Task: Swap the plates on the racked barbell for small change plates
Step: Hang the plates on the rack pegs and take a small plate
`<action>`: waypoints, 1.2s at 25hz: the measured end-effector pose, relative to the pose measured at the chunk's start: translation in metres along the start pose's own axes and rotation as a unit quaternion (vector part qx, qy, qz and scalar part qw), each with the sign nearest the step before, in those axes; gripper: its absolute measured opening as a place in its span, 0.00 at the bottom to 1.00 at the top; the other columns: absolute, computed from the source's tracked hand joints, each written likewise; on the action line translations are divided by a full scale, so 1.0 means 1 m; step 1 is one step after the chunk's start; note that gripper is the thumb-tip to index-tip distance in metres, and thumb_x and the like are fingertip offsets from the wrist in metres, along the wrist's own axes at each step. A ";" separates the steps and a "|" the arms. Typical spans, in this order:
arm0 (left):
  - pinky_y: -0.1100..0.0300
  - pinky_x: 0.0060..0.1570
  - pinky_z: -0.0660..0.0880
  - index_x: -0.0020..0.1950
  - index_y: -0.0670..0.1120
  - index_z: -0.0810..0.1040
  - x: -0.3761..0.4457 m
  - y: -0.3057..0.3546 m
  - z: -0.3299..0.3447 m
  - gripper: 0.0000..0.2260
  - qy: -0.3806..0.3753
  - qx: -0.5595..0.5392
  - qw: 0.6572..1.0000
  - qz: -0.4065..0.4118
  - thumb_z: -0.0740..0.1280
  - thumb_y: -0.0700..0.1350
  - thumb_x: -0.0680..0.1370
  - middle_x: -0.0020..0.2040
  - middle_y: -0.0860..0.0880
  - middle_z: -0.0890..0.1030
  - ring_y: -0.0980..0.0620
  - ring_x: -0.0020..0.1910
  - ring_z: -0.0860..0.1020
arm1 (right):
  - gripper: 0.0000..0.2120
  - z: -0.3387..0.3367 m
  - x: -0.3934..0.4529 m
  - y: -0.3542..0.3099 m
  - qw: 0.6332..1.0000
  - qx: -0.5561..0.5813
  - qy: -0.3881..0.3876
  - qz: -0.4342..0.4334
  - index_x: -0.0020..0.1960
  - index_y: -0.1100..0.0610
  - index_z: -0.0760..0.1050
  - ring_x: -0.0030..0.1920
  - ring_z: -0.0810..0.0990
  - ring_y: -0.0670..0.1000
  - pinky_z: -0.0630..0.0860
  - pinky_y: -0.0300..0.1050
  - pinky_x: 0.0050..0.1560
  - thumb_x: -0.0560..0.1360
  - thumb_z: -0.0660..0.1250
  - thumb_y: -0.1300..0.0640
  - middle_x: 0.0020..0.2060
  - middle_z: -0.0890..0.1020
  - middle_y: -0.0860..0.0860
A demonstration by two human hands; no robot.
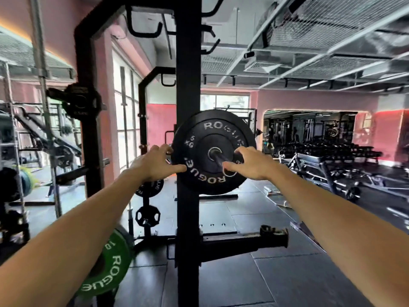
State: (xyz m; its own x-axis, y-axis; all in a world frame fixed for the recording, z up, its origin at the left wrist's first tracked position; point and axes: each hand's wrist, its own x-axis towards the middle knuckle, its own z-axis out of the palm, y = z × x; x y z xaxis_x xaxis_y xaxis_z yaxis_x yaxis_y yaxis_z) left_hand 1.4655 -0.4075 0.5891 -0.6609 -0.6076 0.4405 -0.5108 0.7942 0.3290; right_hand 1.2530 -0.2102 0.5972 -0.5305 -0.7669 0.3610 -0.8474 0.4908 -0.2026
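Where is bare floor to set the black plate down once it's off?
Free: mat floor right of the rack upright, before the benches. Crowded: left of it, by the green plate and small stored plates.

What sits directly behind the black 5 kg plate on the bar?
Behind the black plate stands the rack upright, which its left edge overlaps. The bar sleeve pokes through its hub. Any further plate or the bar's hook is covered.
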 end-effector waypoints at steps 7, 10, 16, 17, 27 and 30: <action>0.45 0.60 0.74 0.69 0.52 0.68 0.047 0.043 0.038 0.48 0.009 -0.023 0.999 -0.043 0.63 0.77 0.55 0.65 0.44 0.71 0.43 0.60 0.74 | 0.41 0.000 0.031 0.095 0.999 0.036 -0.007 0.030 0.73 0.51 0.61 0.68 0.69 0.58 0.66 0.60 0.67 0.69 0.59 0.27 0.71 0.67 0.54; 0.43 0.64 0.70 0.71 0.50 0.66 0.068 0.036 0.052 0.51 0.011 -0.031 0.997 -0.066 0.64 0.77 0.55 0.71 0.44 0.67 0.42 0.66 0.71 | 0.40 0.002 0.055 0.117 0.998 0.049 0.002 0.040 0.71 0.51 0.62 0.68 0.69 0.58 0.66 0.59 0.66 0.69 0.62 0.28 0.70 0.68 0.53; 0.41 0.66 0.69 0.74 0.49 0.61 0.134 0.014 0.082 0.57 0.043 -0.047 0.993 -0.103 0.66 0.78 0.52 0.73 0.44 0.65 0.41 0.69 0.68 | 0.49 0.021 0.123 0.159 0.996 0.060 0.031 0.062 0.75 0.53 0.57 0.70 0.67 0.59 0.65 0.61 0.68 0.65 0.66 0.27 0.73 0.64 0.54; 0.41 0.65 0.69 0.75 0.49 0.60 0.152 0.009 0.089 0.58 0.049 -0.048 0.992 -0.105 0.67 0.78 0.52 0.73 0.44 0.64 0.40 0.69 0.68 | 0.50 0.026 0.140 0.166 0.995 0.062 0.038 0.066 0.75 0.52 0.55 0.71 0.66 0.60 0.65 0.61 0.68 0.63 0.67 0.26 0.74 0.62 0.55; 0.41 0.68 0.67 0.77 0.53 0.51 0.315 -0.029 0.145 0.62 0.116 -0.054 0.986 -0.103 0.76 0.73 0.51 0.73 0.44 0.62 0.39 0.70 0.67 | 0.65 0.064 0.306 0.190 0.988 0.112 0.076 0.073 0.78 0.47 0.40 0.75 0.58 0.65 0.60 0.63 0.72 0.55 0.75 0.29 0.77 0.51 0.58; 0.42 0.68 0.67 0.79 0.50 0.47 0.344 -0.041 0.152 0.65 0.143 -0.085 0.980 -0.110 0.80 0.66 0.53 0.75 0.42 0.61 0.39 0.72 0.66 | 0.69 0.073 0.342 0.195 0.979 0.169 0.078 0.082 0.78 0.49 0.36 0.75 0.57 0.63 0.59 0.60 0.74 0.54 0.79 0.34 0.77 0.49 0.59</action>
State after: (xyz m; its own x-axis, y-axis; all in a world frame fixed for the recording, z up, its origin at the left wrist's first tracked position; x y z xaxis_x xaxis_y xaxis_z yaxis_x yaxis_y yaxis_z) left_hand 1.1758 -0.6503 0.6000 -0.3516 -0.7565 0.5515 -0.5088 0.6489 0.5657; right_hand 0.9050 -0.4072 0.6150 -0.6732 -0.6033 0.4277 -0.7233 0.4171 -0.5502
